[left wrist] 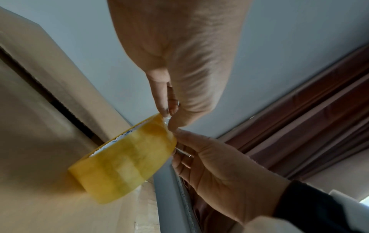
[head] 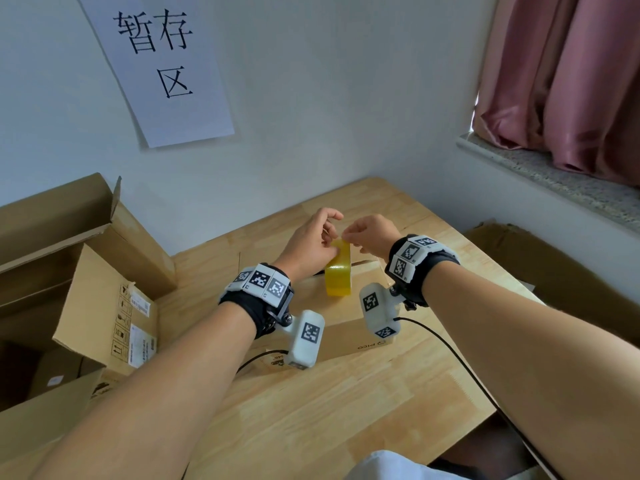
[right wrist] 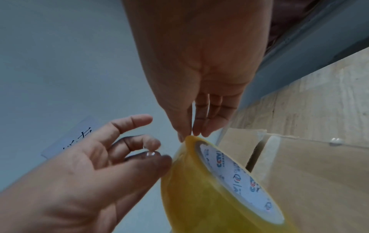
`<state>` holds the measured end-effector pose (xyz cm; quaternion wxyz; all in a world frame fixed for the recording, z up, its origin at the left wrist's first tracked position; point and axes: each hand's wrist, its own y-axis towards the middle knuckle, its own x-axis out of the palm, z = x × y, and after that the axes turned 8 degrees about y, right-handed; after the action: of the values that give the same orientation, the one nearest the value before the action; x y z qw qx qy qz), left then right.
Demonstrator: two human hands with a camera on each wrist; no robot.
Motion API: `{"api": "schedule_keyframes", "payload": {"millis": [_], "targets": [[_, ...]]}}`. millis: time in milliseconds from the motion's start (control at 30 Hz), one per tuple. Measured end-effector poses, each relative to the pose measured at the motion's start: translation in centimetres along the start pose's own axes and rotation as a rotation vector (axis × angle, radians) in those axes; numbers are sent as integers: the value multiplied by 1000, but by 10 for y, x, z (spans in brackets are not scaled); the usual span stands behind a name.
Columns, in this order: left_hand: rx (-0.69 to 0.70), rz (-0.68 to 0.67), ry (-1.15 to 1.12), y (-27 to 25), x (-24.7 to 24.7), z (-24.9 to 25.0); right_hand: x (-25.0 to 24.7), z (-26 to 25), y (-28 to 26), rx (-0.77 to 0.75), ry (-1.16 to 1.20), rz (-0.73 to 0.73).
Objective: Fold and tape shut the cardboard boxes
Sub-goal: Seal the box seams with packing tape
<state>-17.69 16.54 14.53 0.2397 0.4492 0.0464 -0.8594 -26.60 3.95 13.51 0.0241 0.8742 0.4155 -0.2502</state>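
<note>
A yellow tape roll point(head: 338, 275) point(left wrist: 123, 165) point(right wrist: 199, 197) stands on edge on top of a closed cardboard box point(head: 349, 336) point(left wrist: 40, 141) point(right wrist: 309, 173) on the wooden table point(head: 346, 410). My left hand point(head: 332, 239) point(left wrist: 167, 116) point(right wrist: 159, 156) holds the roll near its top, thumb against the outer face. My right hand point(head: 346, 235) point(left wrist: 179, 135) point(right wrist: 191, 134) pinches at the very top of the roll with thumb and fingertips. A seam between the box's top flaps shows in both wrist views.
Large open cardboard boxes point(head: 86, 271) crowd the table's left side. A flat cardboard sheet point(head: 554, 265) lies right of the table under the windowsill point(head: 554, 174) and pink curtain point(head: 571, 81). A paper sign point(head: 162, 64) hangs on the wall. A black cable point(head: 450, 348) crosses the table.
</note>
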Motion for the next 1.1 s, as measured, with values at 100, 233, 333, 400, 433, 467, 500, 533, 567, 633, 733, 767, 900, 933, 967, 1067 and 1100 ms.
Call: {"api": "schedule_keyframes", "payload": {"millis": [100, 233, 333, 400, 433, 467, 500, 533, 567, 633, 733, 767, 900, 933, 967, 1067, 1100], "targets": [[10, -26, -39, -4, 1, -2, 1, -2, 2, 14, -42, 16], [19, -29, -42, -6, 0, -3, 6, -2, 1, -25, -91, 24], [-2, -31, -56, -5, 0, -5, 9, 0, -1, -63, -87, 13], [-22, -28, -73, -3, 1, -8, 8, 0, -3, -72, -51, -4], [-33, -27, -82, -2, 1, -9, 8, 0, -4, -79, -34, -10], [-44, -27, -88, -1, 1, -10, 7, 0, -5, -88, -16, -9], [-51, -29, -87, -1, 1, -10, 7, 1, -7, -96, 5, -2], [-54, -33, -83, 0, 1, -10, 6, 1, -8, -103, 28, 7], [-57, -38, -78, 0, 1, -10, 6, 1, -9, -112, 49, 18], [-65, -38, -70, 0, 0, -8, 6, -2, -12, -143, 80, 30], [-58, -32, -6, 2, -1, -7, 7, -9, -17, -204, 102, 28], [-50, -34, 25, 2, -2, -7, 8, -11, -19, -221, 103, 27], [-92, -20, 39, 1, 0, -7, 7, -9, -23, -259, 100, 33], [-111, -6, 28, 1, 1, -7, 6, -9, -23, -261, 117, 36], [-126, 6, 20, 2, 2, -7, 4, -10, -23, -266, 130, 43], [-127, 13, 40, 5, 1, -5, 2, -8, -23, -281, 137, 108], [-122, 5, 42, 6, 0, -4, 1, -5, -23, -285, 131, 161]]}}
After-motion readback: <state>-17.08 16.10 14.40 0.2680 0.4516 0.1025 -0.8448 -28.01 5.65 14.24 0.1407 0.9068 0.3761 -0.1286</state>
